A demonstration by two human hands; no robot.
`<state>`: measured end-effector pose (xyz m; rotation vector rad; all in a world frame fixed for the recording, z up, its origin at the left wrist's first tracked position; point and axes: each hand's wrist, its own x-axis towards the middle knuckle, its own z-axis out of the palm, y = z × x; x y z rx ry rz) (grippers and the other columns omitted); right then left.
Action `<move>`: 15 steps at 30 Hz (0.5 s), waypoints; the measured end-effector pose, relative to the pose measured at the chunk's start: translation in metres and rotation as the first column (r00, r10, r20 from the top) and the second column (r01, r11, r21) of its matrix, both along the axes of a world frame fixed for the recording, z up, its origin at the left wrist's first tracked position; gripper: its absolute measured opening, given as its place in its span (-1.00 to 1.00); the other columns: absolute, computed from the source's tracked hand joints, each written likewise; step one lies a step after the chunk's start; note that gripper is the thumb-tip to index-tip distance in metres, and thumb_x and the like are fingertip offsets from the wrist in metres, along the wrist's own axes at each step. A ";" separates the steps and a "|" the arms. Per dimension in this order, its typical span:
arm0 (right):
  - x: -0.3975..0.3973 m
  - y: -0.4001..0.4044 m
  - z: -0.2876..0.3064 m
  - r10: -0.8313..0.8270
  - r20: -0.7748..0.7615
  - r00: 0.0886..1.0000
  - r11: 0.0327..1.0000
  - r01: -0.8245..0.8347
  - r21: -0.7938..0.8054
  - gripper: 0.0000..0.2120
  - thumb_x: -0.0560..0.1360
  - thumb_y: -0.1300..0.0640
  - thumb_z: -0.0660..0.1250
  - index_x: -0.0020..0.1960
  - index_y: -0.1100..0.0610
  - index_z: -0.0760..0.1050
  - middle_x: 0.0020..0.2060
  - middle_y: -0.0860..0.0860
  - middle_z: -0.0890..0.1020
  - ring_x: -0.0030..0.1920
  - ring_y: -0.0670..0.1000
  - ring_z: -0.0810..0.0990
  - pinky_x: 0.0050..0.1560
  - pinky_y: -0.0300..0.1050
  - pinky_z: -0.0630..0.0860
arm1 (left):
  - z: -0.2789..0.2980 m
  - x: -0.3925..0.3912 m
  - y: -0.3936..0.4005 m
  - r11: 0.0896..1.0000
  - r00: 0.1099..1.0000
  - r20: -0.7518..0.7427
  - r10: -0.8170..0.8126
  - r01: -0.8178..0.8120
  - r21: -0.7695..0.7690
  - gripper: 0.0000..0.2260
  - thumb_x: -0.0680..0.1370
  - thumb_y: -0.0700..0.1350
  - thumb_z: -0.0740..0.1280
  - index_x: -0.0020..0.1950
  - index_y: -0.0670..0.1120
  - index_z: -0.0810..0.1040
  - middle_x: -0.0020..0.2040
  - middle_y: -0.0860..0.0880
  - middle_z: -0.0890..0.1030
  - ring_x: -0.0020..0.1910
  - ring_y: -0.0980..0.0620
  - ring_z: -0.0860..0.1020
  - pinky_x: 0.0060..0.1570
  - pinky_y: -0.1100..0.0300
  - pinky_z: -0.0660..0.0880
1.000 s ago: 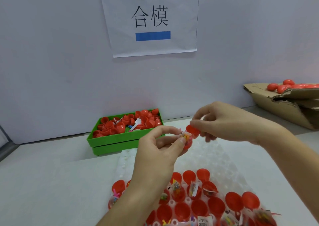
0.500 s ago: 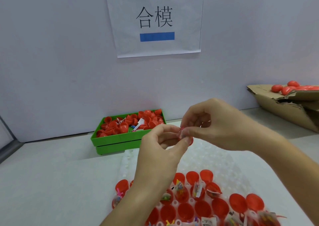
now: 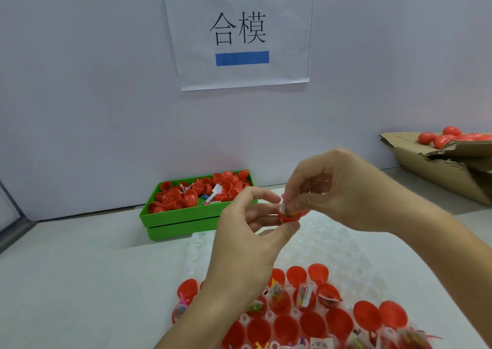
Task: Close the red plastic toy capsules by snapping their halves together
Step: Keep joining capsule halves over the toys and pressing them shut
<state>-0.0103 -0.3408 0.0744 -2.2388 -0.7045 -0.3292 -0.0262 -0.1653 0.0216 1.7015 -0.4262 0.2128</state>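
Note:
My left hand [image 3: 247,239] pinches a red capsule half [image 3: 291,216] from below, its open side up with a small packeted toy inside. My right hand [image 3: 340,188] curls over it from above, fingertips pressing on the toy packet at the rim; whether it also holds the second half is hidden. Both hands hover above a white bubble tray [image 3: 346,252]. Several open red capsule halves [image 3: 311,327], some with toys in them, sit in the tray's near rows.
A green crate [image 3: 183,218] with several loose red capsule halves stands at the back left by the wall. A torn cardboard box [image 3: 436,172] with closed red capsules [image 3: 450,135] sits at the far right. A paper sign hangs on the wall.
The hands came together over the capsule half. The right hand's red half, visible a second ago, is out of sight now; its fingers push down on the toy packet.

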 end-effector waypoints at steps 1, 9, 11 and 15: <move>-0.001 0.000 0.001 -0.001 -0.005 1.000 1.000 0.001 -0.009 -0.85 0.42 0.20 0.51 -0.21 -0.04 0.68 -0.30 -0.12 0.70 -0.25 -0.10 0.70 -0.15 -0.07 0.66 | 0.000 0.000 0.000 1.000 1.000 0.005 -0.004 0.004 0.005 -0.72 0.40 -0.19 0.56 -0.02 0.05 0.55 -0.15 0.14 0.70 -0.12 0.21 0.67 -0.14 0.46 0.53; -0.011 0.001 0.006 0.013 0.041 0.999 0.976 -0.004 -0.217 -0.79 0.46 0.22 0.46 -0.17 -0.10 0.73 -0.23 -0.21 0.65 -0.20 -0.20 0.65 -0.15 -0.22 0.61 | -0.001 0.000 0.002 0.998 0.998 -0.020 -0.055 0.055 0.017 -0.75 0.42 -0.18 0.55 -0.02 0.04 0.56 -0.17 0.13 0.72 -0.14 0.17 0.68 -0.15 0.42 0.54; -0.013 0.001 0.007 0.010 0.034 0.999 0.965 -0.001 -0.263 -0.80 0.48 0.14 0.43 -0.13 -0.16 0.71 -0.20 -0.23 0.63 -0.18 -0.20 0.63 -0.17 -0.21 0.61 | 0.000 0.001 0.003 0.997 0.997 -0.039 -0.069 0.070 0.011 -0.75 0.42 -0.17 0.55 -0.02 0.03 0.56 -0.17 0.11 0.72 -0.14 0.15 0.69 -0.14 0.39 0.56; -0.013 0.000 0.007 -0.044 0.010 0.999 0.939 0.045 -0.341 -0.76 0.50 0.14 0.40 -0.12 -0.24 0.66 -0.19 -0.22 0.61 -0.14 -0.19 0.60 -0.16 -0.10 0.61 | 0.001 0.001 0.003 0.992 0.992 -0.055 -0.113 0.116 0.056 -0.75 0.45 -0.20 0.52 0.04 0.02 0.56 -0.14 0.11 0.73 -0.10 0.15 0.69 -0.09 0.37 0.58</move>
